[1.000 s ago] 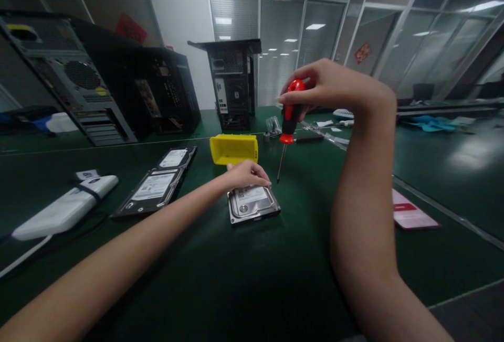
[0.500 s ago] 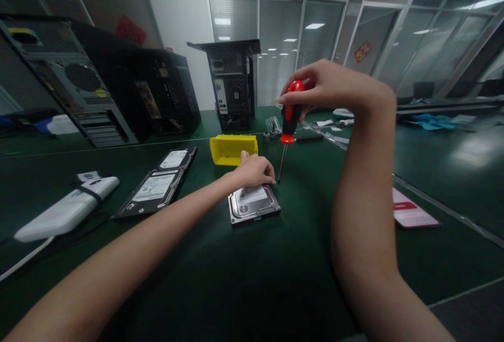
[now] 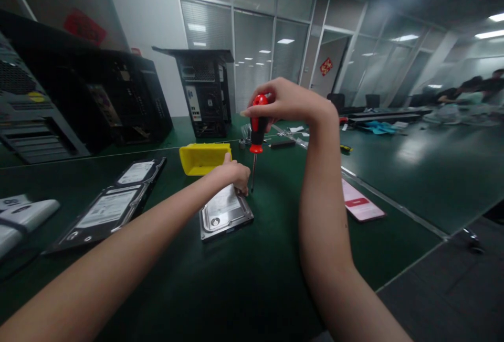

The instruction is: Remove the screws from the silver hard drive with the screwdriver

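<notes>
A hard drive [image 3: 226, 211] lies flat on the green worktop [image 3: 252, 284], nearer than a yellow bin [image 3: 202, 159]. It is probably dense, rigid, smooth and shock-sensitive, best held by its side edges. Its silver top bears a pale label. The left hand [image 3: 236, 175] is at its far right corner (whether those fingers are pinched, I cannot tell); the right hand's [image 3: 289, 102] fingers clamp a red-and-black screwdriver [image 3: 258, 133], tip down.
</notes>
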Demonstrator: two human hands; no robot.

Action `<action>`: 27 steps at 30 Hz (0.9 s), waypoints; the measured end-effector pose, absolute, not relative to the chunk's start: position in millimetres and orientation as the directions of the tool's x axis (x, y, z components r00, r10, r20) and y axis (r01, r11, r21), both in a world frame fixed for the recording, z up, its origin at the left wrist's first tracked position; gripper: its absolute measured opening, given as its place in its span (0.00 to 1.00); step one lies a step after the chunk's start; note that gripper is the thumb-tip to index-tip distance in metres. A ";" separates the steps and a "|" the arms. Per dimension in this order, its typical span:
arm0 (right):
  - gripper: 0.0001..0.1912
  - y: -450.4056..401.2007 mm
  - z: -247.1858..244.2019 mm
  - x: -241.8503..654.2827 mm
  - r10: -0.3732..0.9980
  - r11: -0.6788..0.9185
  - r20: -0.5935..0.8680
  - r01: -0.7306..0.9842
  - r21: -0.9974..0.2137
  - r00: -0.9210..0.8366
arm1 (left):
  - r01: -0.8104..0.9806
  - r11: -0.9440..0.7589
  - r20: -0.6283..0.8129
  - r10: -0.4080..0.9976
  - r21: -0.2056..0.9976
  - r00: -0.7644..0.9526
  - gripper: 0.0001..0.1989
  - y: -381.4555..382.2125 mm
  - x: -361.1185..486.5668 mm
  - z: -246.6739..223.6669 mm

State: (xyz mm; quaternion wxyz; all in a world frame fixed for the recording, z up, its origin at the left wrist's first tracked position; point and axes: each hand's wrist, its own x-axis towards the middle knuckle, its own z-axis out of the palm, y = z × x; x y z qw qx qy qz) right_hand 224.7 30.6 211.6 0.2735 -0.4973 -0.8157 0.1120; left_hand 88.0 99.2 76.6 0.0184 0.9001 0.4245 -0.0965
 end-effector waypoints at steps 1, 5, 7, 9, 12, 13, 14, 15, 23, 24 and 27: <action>0.17 30.2 211.6 224.4 0.873 0.480 0.335 0.748 -0.459 -0.355 | 0.762 -0.646 -0.190 0.755 -0.050 0.628 0.12 100.7 87.9 75.2; 0.16 29.2 211.4 224.0 0.874 0.479 0.335 0.739 -0.475 -0.351 | 0.751 -0.659 -0.188 0.743 -0.044 0.642 0.11 106.0 88.1 71.2; 0.16 29.2 211.3 223.7 0.876 0.476 0.330 0.737 -0.480 -0.351 | 0.754 -0.655 -0.216 0.742 -0.038 0.634 0.10 106.9 88.7 71.5; 0.16 29.4 211.4 223.4 0.880 0.469 0.325 0.737 -0.487 -0.346 | 0.760 -0.649 -0.252 0.741 -0.031 0.622 0.09 105.3 89.4 73.8; 0.17 29.3 211.5 222.8 0.882 0.466 0.322 0.738 -0.487 -0.344 | 0.773 -0.634 -0.293 0.743 -0.020 0.602 0.08 98.6 89.4 80.0; 0.17 29.1 211.6 222.8 0.881 0.468 0.322 0.739 -0.484 -0.347 | 0.779 -0.627 -0.305 0.745 -0.016 0.594 0.08 96.0 89.0 82.3; 0.17 28.8 211.8 222.8 0.880 0.471 0.319 0.740 -0.481 -0.353 | 0.785 -0.619 -0.313 0.748 -0.012 0.585 0.09 93.6 88.5 84.6; 0.16 28.6 211.9 222.8 0.879 0.473 0.318 0.742 -0.476 -0.357 | 0.791 -0.611 -0.321 0.751 -0.007 0.577 0.09 91.6 88.0 86.6; 0.16 27.3 212.2 224.0 0.874 0.483 0.312 0.741 -0.467 -0.373 | 0.810 -0.586 -0.390 0.752 -0.024 0.532 0.08 93.7 94.6 89.0; 0.16 27.3 212.2 224.3 0.874 0.482 0.313 0.738 -0.471 -0.371 | 0.809 -0.586 -0.389 0.755 -0.039 0.528 0.08 95.1 98.0 87.4; 0.15 27.4 212.1 225.4 0.873 0.485 0.318 0.737 -0.470 -0.371 | 0.793 -0.602 -0.376 0.758 -0.090 0.533 0.13 98.9 108.3 82.6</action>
